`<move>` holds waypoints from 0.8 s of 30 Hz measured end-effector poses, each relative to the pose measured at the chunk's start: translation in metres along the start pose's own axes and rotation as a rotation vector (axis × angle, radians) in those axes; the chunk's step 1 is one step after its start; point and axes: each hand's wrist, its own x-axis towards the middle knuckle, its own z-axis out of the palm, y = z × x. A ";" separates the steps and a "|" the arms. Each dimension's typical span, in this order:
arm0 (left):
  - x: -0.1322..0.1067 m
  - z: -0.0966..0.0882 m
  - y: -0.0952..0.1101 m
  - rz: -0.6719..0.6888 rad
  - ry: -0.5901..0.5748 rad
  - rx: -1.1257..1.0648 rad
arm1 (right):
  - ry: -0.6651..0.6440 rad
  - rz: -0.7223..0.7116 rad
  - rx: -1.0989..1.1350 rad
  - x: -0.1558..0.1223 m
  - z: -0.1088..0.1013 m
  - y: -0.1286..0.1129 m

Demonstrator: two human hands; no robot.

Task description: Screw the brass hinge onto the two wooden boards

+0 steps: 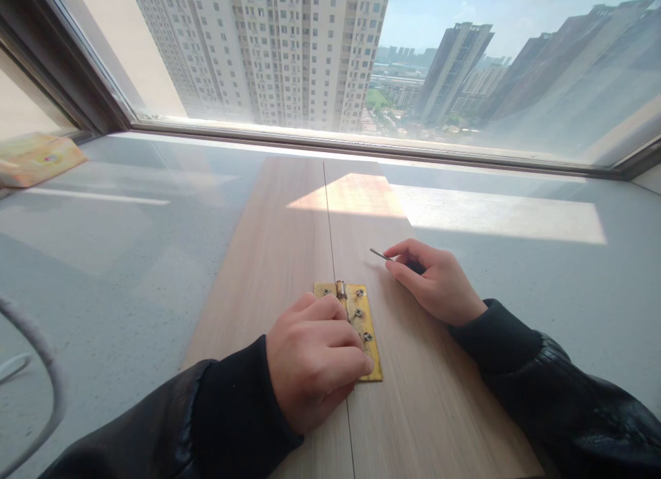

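A brass hinge (361, 317) lies across the seam between two light wooden boards (273, 259) on a grey windowsill. Several screws sit in its right leaf. My left hand (315, 358) rests curled on the hinge's left leaf, fingers bent and pressed down on it, hiding most of that leaf. My right hand (434, 283) lies on the right board just beyond the hinge, closed around a thin screwdriver (381, 254) whose metal tip points left, clear of the hinge.
The grey sill (129, 259) spreads wide on both sides. A yellow packet (36, 159) lies at the far left by the window frame. A grey cable (44, 355) curves at the left edge. The window (361, 59) stands right behind the boards.
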 end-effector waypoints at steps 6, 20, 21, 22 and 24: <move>0.005 0.002 0.002 -0.031 -0.009 -0.050 | -0.004 0.009 -0.005 0.001 0.000 0.000; 0.004 0.003 0.000 -0.073 -0.012 -0.126 | 0.008 0.006 0.001 0.000 0.001 0.001; 0.004 0.003 -0.001 -0.073 0.001 -0.108 | 0.009 0.005 0.003 0.000 0.001 0.002; 0.004 0.003 -0.001 -0.076 0.011 -0.085 | 0.009 0.004 0.003 0.000 0.001 0.002; 0.004 0.004 -0.001 -0.080 0.018 -0.036 | 0.007 0.004 0.000 0.000 0.001 0.002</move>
